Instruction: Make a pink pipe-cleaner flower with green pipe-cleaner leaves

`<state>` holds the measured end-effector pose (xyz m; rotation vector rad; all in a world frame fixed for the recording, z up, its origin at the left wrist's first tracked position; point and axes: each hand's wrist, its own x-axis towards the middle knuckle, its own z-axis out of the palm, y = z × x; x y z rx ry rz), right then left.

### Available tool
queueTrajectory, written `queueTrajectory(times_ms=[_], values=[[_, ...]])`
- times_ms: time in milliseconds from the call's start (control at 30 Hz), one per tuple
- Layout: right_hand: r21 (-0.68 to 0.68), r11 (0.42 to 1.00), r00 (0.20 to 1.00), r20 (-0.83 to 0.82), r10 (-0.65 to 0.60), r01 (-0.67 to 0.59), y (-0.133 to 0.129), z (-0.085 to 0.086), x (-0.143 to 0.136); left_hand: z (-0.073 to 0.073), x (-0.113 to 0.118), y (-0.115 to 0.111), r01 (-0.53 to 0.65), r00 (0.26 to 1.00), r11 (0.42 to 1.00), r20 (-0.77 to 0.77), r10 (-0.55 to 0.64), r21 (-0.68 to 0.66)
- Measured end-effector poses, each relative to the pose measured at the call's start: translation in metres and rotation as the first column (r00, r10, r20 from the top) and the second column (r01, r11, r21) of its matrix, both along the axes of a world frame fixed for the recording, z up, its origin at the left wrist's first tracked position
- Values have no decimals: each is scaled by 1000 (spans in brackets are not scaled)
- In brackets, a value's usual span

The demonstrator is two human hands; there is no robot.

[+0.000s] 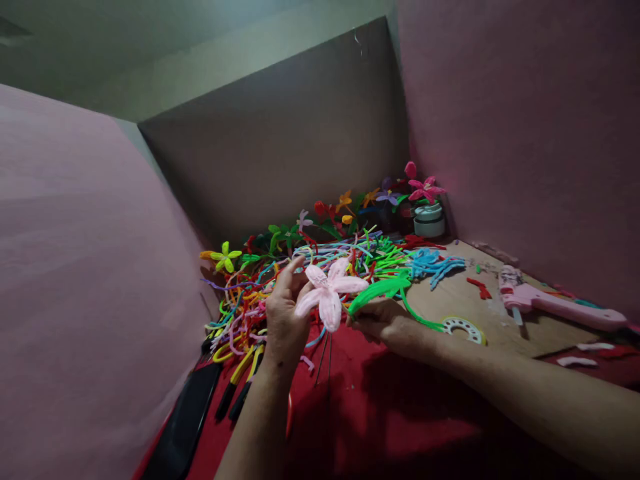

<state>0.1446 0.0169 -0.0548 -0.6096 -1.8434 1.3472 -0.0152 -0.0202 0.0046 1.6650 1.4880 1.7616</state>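
My left hand [285, 313] pinches a pale pink pipe-cleaner flower [327, 290] with several petals, held up over the red cloth [380, 413]. My right hand [387, 323] grips a green pipe-cleaner leaf and stem [383, 290] just below and right of the flower; the green stem curves off to the right. Thin dark wires hang down under the flower. Both hands are close together, almost touching.
A heap of coloured pipe cleaners [280, 267] lies behind the hands. Finished flowers [423, 190] stand at the back by a white pot [429, 220]. A pink glue gun [550, 303] lies right on cardboard. Pliers [240, 383] lie left. Pink walls close both sides.
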Motion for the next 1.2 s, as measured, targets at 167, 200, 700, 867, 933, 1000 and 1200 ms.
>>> queueTrajectory(times_ms=[167,200,700,867,933,1000,1200], values=[[-58,989,989,-41,-140,137,7,-12,-3,-7,-16,-10,198,848,965,524,-80,-172],[-56,986,986,-51,-160,157,8,-14,-4,-7,-16,-15,234,800,960,592,-100,-155],[-56,988,985,-94,-147,142,9,-16,-5,-5,15,-24,556,700,813,624,-346,-172],[103,982,983,-110,-145,156,13,-12,0,-10,7,-16,479,620,875,730,-287,-63],[177,968,975,-165,-147,176,15,-12,0,-14,7,-16,404,605,910,773,-188,-95],[198,960,967,-201,-157,197,16,-12,-1,-18,12,-20,426,641,882,755,-137,-201],[197,955,961,-206,-182,223,17,-15,-2,-11,44,-37,536,624,823,745,-236,-187]])
